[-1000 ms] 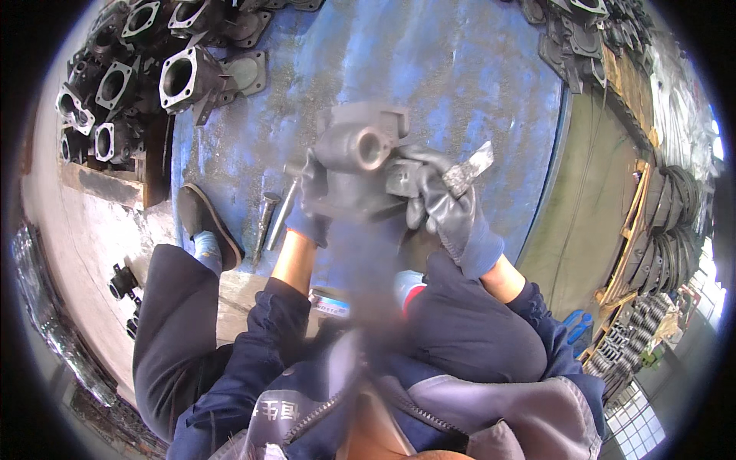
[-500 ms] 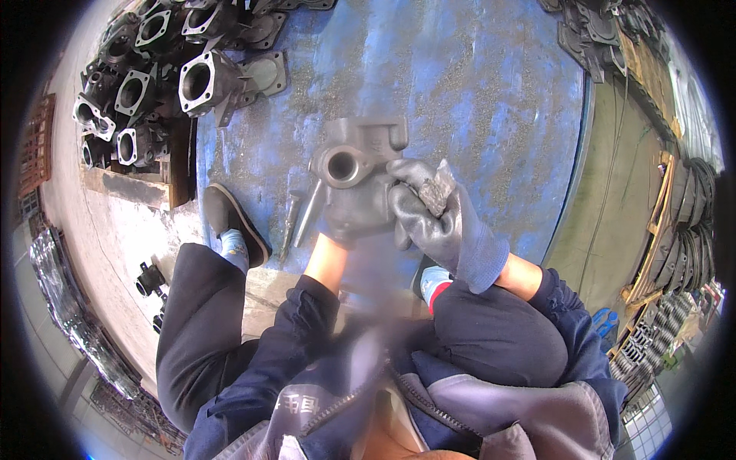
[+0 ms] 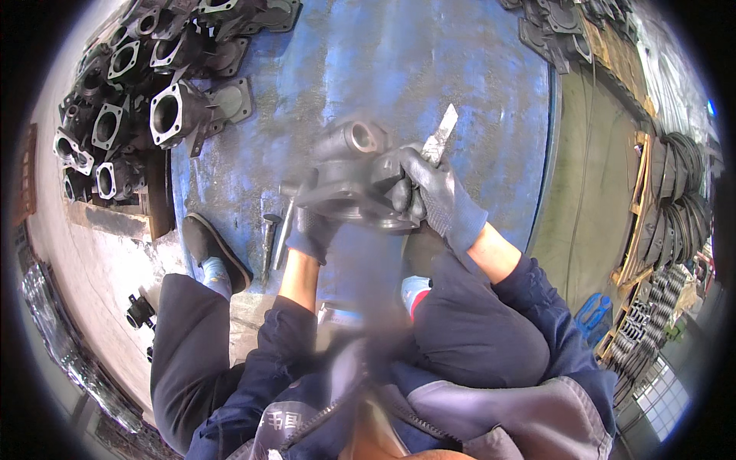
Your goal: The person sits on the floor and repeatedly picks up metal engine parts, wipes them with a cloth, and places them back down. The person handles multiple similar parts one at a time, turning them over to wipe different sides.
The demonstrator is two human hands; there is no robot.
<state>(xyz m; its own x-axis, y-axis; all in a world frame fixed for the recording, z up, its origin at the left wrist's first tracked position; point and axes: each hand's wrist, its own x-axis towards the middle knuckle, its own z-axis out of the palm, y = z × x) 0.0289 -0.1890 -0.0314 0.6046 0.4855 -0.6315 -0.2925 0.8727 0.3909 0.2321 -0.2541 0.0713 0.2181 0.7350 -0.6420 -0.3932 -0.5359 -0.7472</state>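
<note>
A dark grey metal casting (image 3: 337, 190) with a round bored opening and a wide flange is raised in front of me, over the blue surface. Its left side rests in my left hand (image 3: 310, 232), gloved and closed around the edge, with the fingers partly hidden. On the casting's right side, my right hand (image 3: 429, 192) is gloved and curled. A flat, whitish metal blade (image 3: 441, 136) sticks up from this fist, its lower end hidden in the glove. Beside my left hand lie a hammer-like tool (image 3: 284, 230) and a dark metal rod with a head (image 3: 267, 244).
Similar castings (image 3: 165, 115) are piled on a wooden pallet (image 3: 123, 220) at the left. More castings (image 3: 556, 34) stand at the far right. Ring-shaped parts (image 3: 682, 207) and a blue-handled item (image 3: 592, 316) are on the right. My shoe (image 3: 217, 249) is on the blue sheet.
The casting has been tipped, so its bore has shifted up and its flange now shows. The blade in my right hand has swung to point up and away. The whole view has shifted slightly.
</note>
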